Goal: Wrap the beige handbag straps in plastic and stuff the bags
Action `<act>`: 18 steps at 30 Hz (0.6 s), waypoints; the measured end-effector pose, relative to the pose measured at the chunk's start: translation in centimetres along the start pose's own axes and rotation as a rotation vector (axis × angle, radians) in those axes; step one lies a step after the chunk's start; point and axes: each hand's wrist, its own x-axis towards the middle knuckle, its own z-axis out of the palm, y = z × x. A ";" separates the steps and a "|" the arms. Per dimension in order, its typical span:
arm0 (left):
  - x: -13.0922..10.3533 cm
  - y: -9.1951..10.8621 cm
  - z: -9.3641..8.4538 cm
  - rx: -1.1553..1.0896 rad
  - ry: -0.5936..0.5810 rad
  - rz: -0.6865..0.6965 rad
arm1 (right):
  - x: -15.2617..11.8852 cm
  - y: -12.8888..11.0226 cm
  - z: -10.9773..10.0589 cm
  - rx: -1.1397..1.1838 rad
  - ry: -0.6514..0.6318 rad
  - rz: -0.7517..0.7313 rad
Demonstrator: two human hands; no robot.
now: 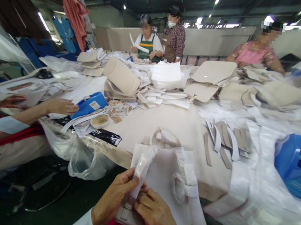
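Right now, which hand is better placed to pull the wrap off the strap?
Probably left. The left hand already pinches the plastic-wrapped strap; the right hand lies flat, pressing the beige bag down.

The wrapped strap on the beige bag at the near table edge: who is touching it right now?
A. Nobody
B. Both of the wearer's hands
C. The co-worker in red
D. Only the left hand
B: the left hand pinches the plastic-wrapped strap while the right hand presses beside it on the beige bag; the co-worker's hand is off by the blue tape dispenser.
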 end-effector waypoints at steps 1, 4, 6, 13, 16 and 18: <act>0.0 -0.1 0.0 -0.014 0.009 -0.009 | -0.2 0.0 -0.1 -0.013 -0.005 -0.019; 0.0 -0.1 0.1 -0.022 0.030 -0.022 | -0.6 -0.1 -1.1 -0.018 -0.032 -0.060; 0.0 0.0 0.1 0.003 0.033 -0.022 | -0.4 -0.3 -2.4 -0.005 -0.048 -0.041; -0.3 -0.2 0.3 0.082 0.014 0.005 | 1.4 -1.6 -8.5 0.107 0.266 0.022; -0.3 -0.6 -0.1 0.123 0.038 -0.046 | 1.2 0.1 -11.5 0.073 0.423 0.169; -0.2 -0.9 -0.3 0.142 0.043 -0.075 | 0.3 3.0 -13.5 -0.001 0.541 0.399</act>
